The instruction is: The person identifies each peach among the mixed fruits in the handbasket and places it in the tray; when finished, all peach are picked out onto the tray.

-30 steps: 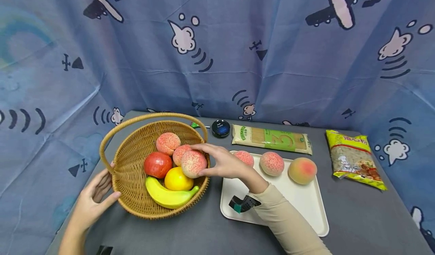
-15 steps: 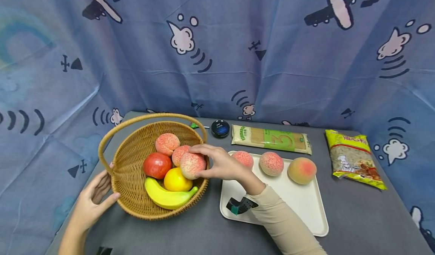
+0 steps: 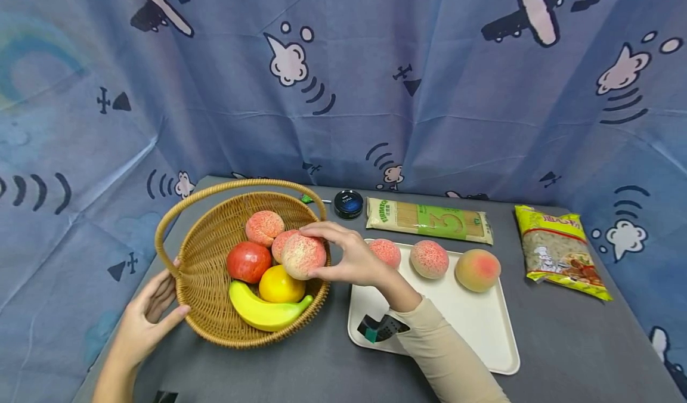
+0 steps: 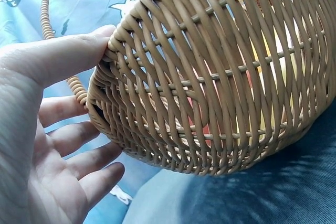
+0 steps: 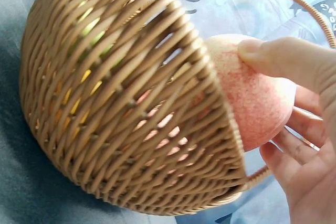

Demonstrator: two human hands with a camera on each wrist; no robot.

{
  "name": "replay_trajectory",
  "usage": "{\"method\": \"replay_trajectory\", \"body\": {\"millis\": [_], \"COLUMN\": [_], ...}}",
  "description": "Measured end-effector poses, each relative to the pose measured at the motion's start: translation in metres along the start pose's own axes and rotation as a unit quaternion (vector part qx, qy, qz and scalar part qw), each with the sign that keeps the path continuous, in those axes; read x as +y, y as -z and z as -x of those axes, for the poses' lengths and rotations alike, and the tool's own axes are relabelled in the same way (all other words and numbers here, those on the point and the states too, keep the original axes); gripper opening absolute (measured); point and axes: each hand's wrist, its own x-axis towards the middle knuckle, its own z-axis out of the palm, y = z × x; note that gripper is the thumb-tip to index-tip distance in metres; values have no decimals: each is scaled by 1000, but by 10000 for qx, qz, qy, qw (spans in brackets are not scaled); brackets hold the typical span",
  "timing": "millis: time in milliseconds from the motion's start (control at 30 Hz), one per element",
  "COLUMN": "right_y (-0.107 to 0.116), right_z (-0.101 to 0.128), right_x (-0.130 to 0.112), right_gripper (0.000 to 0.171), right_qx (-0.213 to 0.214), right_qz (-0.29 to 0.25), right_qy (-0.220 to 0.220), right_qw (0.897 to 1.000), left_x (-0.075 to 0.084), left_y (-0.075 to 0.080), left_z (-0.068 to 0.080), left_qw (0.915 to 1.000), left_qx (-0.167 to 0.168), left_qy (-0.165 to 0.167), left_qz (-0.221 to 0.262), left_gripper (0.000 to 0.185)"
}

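My right hand (image 3: 351,257) holds a pink-speckled peach (image 3: 303,256) at the right rim of a wicker basket (image 3: 206,298). Its thumb lies across the peach (image 5: 252,95) in the right wrist view, with fingers around the far side. Inside the basket are two more peaches (image 3: 265,228), one partly covered, a red apple (image 3: 248,262), an orange-yellow round fruit (image 3: 281,284) and a banana (image 3: 268,313). My left hand (image 3: 141,319) touches the basket's left end, thumb and fingers spread; the left wrist view shows the thumb and fingertips against the wicker rim (image 4: 131,24).
A white tray (image 3: 477,331) right of the basket bears three peaches (image 3: 429,259). Behind stand a round dark-blue tin (image 3: 349,204) and a noodle packet (image 3: 429,220). A yellow food bag (image 3: 560,252) lies far right. The basket's handle (image 3: 241,182) arches up behind the fruit.
The held peach has shifted very slightly left, with my right hand still around it. My left hand and the basket stay almost in place.
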Motion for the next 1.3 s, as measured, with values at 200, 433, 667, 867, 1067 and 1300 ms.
{"method": "replay_trajectory", "body": {"millis": [200, 433, 667, 867, 1067, 1300], "right_y": [11, 33, 51, 52, 44, 37], "right_z": [9, 33, 73, 112, 139, 153], "right_x": [-9, -16, -12, 0, 17, 24], "right_gripper": [62, 64, 66, 64, 66, 65], "right_qx": [247, 471, 657, 661, 620, 291], "right_qz": [-229, -254, 92, 330, 333, 830], "right_qy": [-6, -169, -784, -1211, -1277, -1439], "right_qw": [9994, 9984, 9947, 9899, 9893, 9857], "left_x": [-1, -1, 2, 0, -1, -1], "left_y": [2, 1, -1, 0, 1, 1], "left_z": [0, 0, 0, 0, -1, 0], "left_qw": [9999, 10000, 9997, 9999, 9999, 9999], "left_qx": [-75, -4, 166, 84, 4, -18], "left_qy": [-96, 17, 200, 89, 24, -27], "left_qz": [93, 91, -1, 29, 101, 134], "left_gripper": [71, 71, 71, 71, 72, 71]}}
